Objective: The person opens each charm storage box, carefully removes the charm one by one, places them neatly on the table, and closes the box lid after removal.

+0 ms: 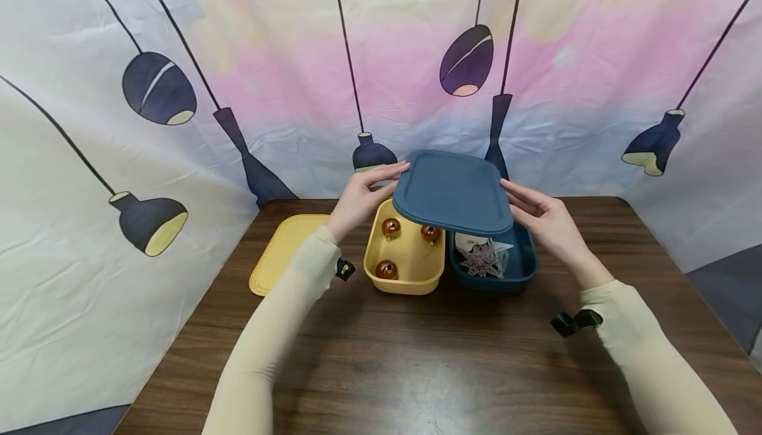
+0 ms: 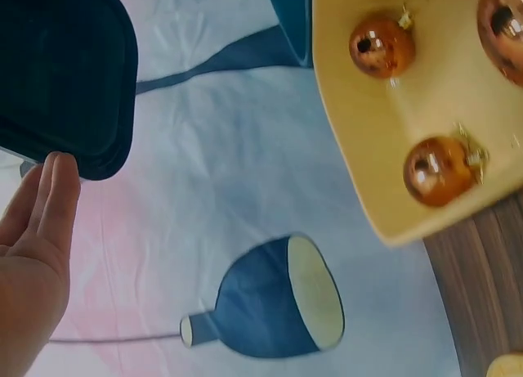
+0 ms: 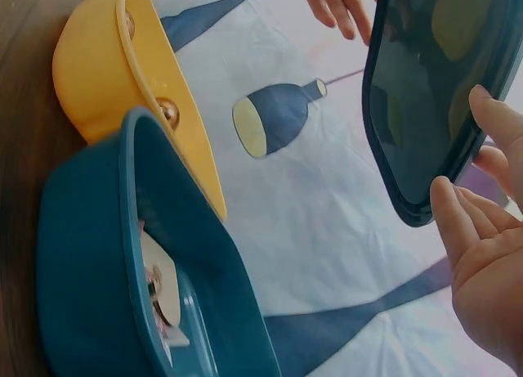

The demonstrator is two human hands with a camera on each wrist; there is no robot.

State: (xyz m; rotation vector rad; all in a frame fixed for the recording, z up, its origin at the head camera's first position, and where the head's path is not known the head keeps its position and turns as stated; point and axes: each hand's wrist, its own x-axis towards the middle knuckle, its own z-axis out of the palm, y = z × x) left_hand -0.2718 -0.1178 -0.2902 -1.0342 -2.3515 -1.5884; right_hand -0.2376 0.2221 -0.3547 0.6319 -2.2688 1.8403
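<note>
A dark blue lid (image 1: 452, 192) is held up in the air, tilted, above two open boxes. My left hand (image 1: 360, 200) grips its left edge, fingertips on the rim in the left wrist view. At the opposite edge, my right hand (image 1: 550, 223) pinches the lid between thumb and fingers, as the right wrist view shows. Partly under the lid stands the blue box (image 1: 524, 268), with a pinkish star-shaped snowflake ornament (image 1: 481, 260) and a pale piece inside. Beside it on the left, the yellow box (image 1: 411, 268) holds shiny copper-brown ball ornaments (image 1: 387, 270).
A yellow lid (image 1: 286, 250) lies flat on the wooden table (image 1: 417, 369) to the left, partly behind my left sleeve. Behind the table hangs a fabric backdrop (image 1: 309, 157) printed with lamps. Each wrist wears a small black camera (image 1: 565, 323).
</note>
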